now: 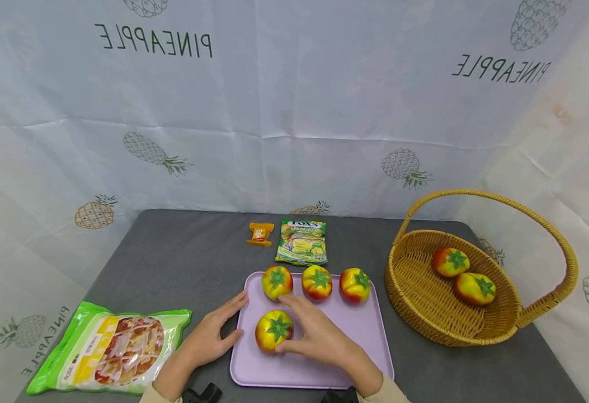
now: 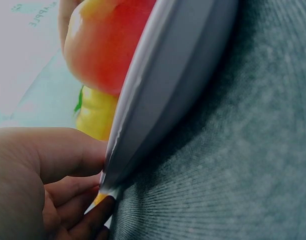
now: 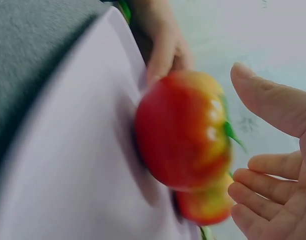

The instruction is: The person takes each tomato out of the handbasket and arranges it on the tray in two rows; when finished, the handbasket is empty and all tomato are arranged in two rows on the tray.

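Note:
A lilac tray (image 1: 354,347) lies on the grey table and carries several red-and-yellow toy fruits with green stems. Three stand in a row at its back (image 1: 316,282), and one sits alone at the front left (image 1: 273,330). My right hand (image 1: 306,330) cups that front fruit (image 3: 183,135) from the right. Its fingers (image 3: 263,105) are spread and a little apart from it. My left hand (image 1: 221,327) lies flat against the tray's left rim (image 2: 163,95), thumb (image 2: 48,155) touching the edge.
A wicker basket (image 1: 425,319) with a tall handle stands at the right and holds two more fruits (image 1: 450,262). A green candy bag (image 1: 302,242) and a small orange packet (image 1: 260,233) lie behind the tray. A large green snack bag (image 1: 113,347) lies front left.

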Action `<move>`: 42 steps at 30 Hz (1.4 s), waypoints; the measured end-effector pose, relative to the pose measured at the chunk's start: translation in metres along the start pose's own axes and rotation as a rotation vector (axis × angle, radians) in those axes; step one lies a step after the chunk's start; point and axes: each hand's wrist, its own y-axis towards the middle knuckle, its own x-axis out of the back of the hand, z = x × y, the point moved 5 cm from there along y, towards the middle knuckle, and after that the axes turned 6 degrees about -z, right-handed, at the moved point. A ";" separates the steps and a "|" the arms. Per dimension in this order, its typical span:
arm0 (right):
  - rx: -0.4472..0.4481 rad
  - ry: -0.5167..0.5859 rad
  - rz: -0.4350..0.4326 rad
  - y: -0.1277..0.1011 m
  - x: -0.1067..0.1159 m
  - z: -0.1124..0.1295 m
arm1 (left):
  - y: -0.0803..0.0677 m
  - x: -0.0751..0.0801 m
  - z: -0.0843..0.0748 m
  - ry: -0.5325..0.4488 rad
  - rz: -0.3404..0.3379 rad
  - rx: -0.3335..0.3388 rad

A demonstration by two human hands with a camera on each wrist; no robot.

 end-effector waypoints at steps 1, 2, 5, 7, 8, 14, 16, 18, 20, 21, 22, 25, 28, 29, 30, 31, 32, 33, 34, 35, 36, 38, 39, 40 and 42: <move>-0.003 0.000 -0.012 -0.001 0.004 -0.001 | 0.000 0.000 0.000 0.004 -0.001 -0.001; -0.008 0.001 -0.023 -0.002 0.008 -0.001 | 0.000 0.000 0.000 0.004 -0.001 0.000; -0.038 0.010 -0.063 -0.007 0.022 -0.005 | 0.000 0.000 0.000 0.010 0.005 0.005; -0.060 0.012 -0.102 -0.012 0.033 -0.008 | 0.000 0.000 0.000 0.008 0.009 0.008; -0.065 0.003 -0.124 -0.014 0.039 -0.010 | 0.000 0.000 0.000 0.006 0.010 0.009; -0.078 -0.069 -0.268 -0.029 0.078 -0.022 | 0.000 0.000 0.000 0.005 0.005 0.008; -0.085 -0.100 -0.308 -0.034 0.092 -0.028 | -0.001 0.000 0.000 0.008 -0.001 0.004; -0.090 -0.137 -0.345 -0.039 0.106 -0.033 | -0.001 -0.001 0.000 0.011 -0.010 -0.008; -0.102 -0.158 -0.371 -0.044 0.121 -0.038 | -0.001 -0.001 0.001 0.014 -0.021 -0.023; -0.112 -0.169 -0.381 -0.047 0.129 -0.040 | -0.001 -0.001 0.001 0.017 -0.025 -0.031; -0.119 -0.176 -0.389 -0.049 0.137 -0.042 | -0.002 -0.001 0.001 0.018 -0.029 -0.037; -0.160 -0.190 -0.414 -0.058 0.164 -0.050 | -0.002 -0.001 0.002 0.020 -0.035 -0.042; -0.204 -0.185 -0.440 -0.068 0.194 -0.061 | -0.001 -0.002 0.002 0.025 -0.042 -0.049; -0.225 -0.183 -0.445 -0.071 0.203 -0.066 | -0.001 -0.002 0.001 0.026 -0.044 -0.052; -0.241 -0.185 -0.453 -0.074 0.211 -0.071 | -0.001 -0.002 0.001 0.028 -0.048 -0.057; -0.260 -0.177 -0.456 -0.077 0.219 -0.076 | -0.001 -0.002 0.001 0.030 -0.052 -0.063; -0.281 -0.164 -0.460 -0.079 0.226 -0.083 | -0.001 -0.002 0.000 0.032 -0.055 -0.068; -0.299 -0.164 -0.468 -0.082 0.233 -0.090 | -0.001 -0.002 0.000 0.033 -0.056 -0.069; -0.312 -0.160 -0.476 -0.084 0.239 -0.096 | -0.001 -0.002 0.000 0.029 -0.053 -0.064; -0.323 -0.159 -0.484 -0.085 0.244 -0.104 | -0.001 -0.002 0.000 0.027 -0.052 -0.064; -0.336 -0.158 -0.491 -0.087 0.248 -0.111 | -0.001 -0.002 0.000 0.024 -0.049 -0.061; -0.360 -0.157 -0.503 -0.089 0.255 -0.126 | -0.001 -0.001 0.000 0.021 -0.038 -0.053; -0.371 -0.161 -0.505 -0.090 0.258 -0.133 | -0.001 -0.001 0.001 0.018 -0.032 -0.049; -0.391 -0.166 -0.501 -0.091 0.260 -0.139 | -0.001 -0.001 0.001 0.015 -0.029 -0.046; -0.432 -0.177 -0.488 -0.093 0.263 -0.152 | -0.001 -0.001 0.000 0.013 -0.030 -0.050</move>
